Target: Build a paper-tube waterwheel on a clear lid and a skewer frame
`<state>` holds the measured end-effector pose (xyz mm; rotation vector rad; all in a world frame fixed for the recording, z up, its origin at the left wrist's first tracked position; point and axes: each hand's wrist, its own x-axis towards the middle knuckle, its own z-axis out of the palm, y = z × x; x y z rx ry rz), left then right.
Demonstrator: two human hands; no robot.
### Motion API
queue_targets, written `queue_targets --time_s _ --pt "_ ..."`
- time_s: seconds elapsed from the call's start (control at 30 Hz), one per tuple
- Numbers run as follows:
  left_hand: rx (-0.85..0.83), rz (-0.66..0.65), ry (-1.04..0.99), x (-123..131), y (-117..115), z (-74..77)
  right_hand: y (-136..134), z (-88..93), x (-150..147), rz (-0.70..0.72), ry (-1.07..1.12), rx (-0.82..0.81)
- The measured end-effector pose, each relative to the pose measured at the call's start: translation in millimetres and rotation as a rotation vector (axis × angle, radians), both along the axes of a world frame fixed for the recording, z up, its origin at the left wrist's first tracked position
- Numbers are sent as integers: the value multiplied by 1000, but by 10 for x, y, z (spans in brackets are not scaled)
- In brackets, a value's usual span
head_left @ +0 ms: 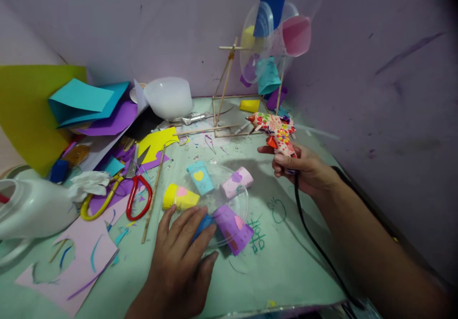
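Observation:
My right hand (304, 169) is closed around the handle of a flower-patterned hot glue gun (277, 130), raised over the table with its nozzle pointing left. A black cord runs down from the handle. My left hand (188, 252) rests with fingers stretched out over a blue piece (204, 226), mostly hidden beneath them. That piece sits on a clear round plastic lid (243, 204). Around the lid lie small paper cups: a yellow cup (181, 196), a light blue cup (201, 177), a pink cup (236, 183) and a purple cup (234, 228), each with a heart.
Behind stands a stick frame (223, 85) carrying a wheel of clear lids (255, 47) and coloured cups. At left are scissors (138, 195), a thin stick (153, 195), paper scraps (86, 257), a white bottle (36, 209) and a white bowl (168, 97). Walls close off the back and right.

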<state>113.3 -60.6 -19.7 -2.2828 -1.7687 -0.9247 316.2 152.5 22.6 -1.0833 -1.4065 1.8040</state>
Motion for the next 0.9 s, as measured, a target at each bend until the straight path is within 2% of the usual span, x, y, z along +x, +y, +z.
queue_targets --time_s 0.07,0.1,0.17,0.27,0.37,0.47,0.6,0.77,0.9 --pt "50 45 -24 -49 -62 34 -89 1 19 -6 -62 7" --pt "87 110 -59 -72 -90 48 -138 -8 20 -7 -103 26" --pt "127 327 -172 -100 -119 77 -244 -39 5 -11 -196 62" --pt "34 656 -386 -82 -77 127 -414 -89 -52 -10 -318 75" --pt "-116 801 -580 -39 11 170 -550 -124 -141 6 -386 64" --pt "-230 865 -771 -23 67 180 -621 -143 -226 9 -425 82" --pt "-307 864 -911 -49 82 145 -645 -140 -274 12 -434 101" --pt "-289 839 -1009 -87 89 115 -644 -123 -260 19 -411 124" --pt "-258 794 -1080 -69 90 161 -652 -122 -241 12 -431 170"
